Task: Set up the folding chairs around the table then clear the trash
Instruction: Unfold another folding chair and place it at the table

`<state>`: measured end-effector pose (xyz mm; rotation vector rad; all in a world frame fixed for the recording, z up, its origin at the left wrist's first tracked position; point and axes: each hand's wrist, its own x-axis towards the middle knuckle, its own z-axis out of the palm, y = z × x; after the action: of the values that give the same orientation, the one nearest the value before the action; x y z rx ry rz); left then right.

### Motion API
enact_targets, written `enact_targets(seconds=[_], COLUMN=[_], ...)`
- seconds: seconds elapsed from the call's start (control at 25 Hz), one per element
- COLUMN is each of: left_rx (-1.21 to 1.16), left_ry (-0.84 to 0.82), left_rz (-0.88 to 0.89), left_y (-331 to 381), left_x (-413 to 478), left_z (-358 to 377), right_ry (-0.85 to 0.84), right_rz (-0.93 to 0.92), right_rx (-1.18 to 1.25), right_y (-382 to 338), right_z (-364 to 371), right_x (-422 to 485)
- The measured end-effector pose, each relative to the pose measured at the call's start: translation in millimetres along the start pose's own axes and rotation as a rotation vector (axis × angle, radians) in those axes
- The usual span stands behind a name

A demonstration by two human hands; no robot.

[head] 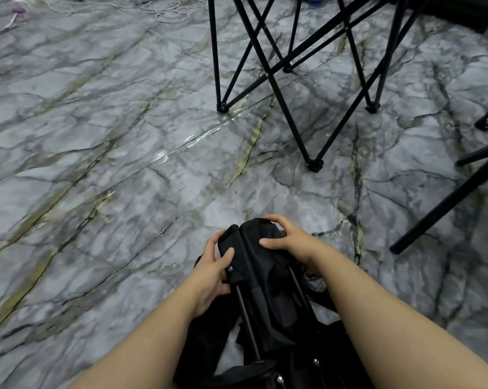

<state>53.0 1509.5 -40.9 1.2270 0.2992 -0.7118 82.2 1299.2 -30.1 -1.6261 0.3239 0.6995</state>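
Head view: folded chair (259, 276) stands bundled on the marble floor (97, 164), directly before the person. Left hand (212, 273) and right hand (287, 240) each clasp one fabric-capped top corner, fingers curled around it. An opened chair (293, 66) stands beyond. Recommended: draw both corners apart evenly, feet planted, fingers clear of crossing struts

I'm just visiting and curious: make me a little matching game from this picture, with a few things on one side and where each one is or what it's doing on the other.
Things:
1. folded chair
2. unfolded chair
3. white cords
4. left hand

States:
A. lying loose on the floor, top left
B. standing open on its legs
C. gripping one fabric-covered top corner
D. collapsed, held by both hands

Pairs: 1-D, 2-B, 3-A, 4-C
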Motion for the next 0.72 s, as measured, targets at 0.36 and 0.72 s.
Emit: enact_targets(seconds=[0.36, 0.72], left_rx=[0.019, 0.249], left_ry=[0.067, 0.206], left_rz=[0.063, 0.234], left_y=[25, 148], left_x=[-37, -241], left_z=[15, 115], right_ry=[0.203, 0.3], right_rz=[-0.092, -0.143], right_rx=[-0.261, -0.214], right_y=[-35, -189], right_z=[7, 26], right_x=[-39, -276])
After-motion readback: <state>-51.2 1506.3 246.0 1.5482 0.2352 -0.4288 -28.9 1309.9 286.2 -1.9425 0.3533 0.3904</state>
